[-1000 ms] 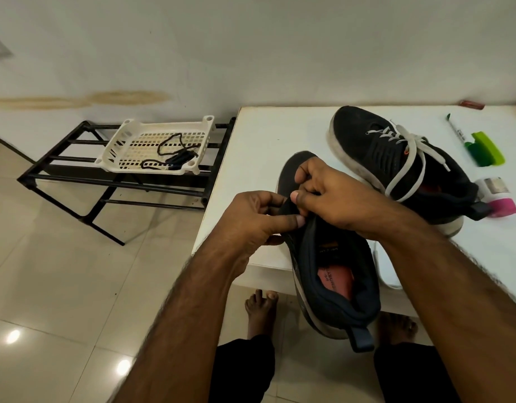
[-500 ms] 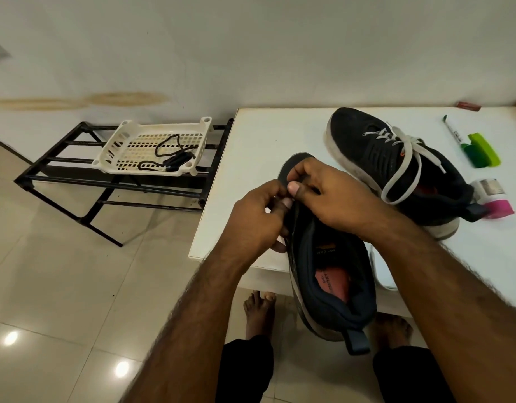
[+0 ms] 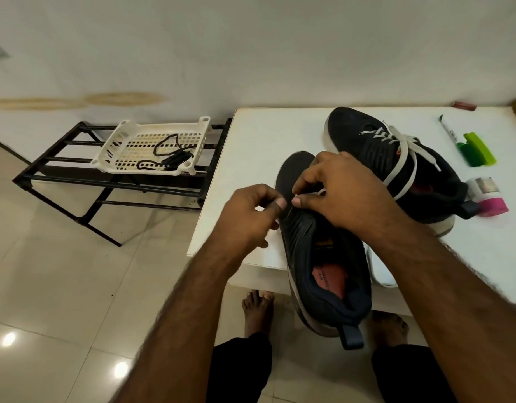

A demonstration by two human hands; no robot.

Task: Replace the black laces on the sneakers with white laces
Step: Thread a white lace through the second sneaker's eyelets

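My right hand (image 3: 342, 193) and left hand (image 3: 248, 216) each pinch the white lace (image 3: 320, 192) over my unlaced sneaker (image 3: 317, 257).

White table (image 3: 259, 146) with two dark sneakers (image 3: 376, 146), marker (image 3: 448, 130), pink-capped jar (image 3: 488, 196).

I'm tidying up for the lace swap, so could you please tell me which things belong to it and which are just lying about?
Job:
near sneaker
laced sneaker
white lace
black laces
basket

Lying about:
marker
green clip
pink-capped container
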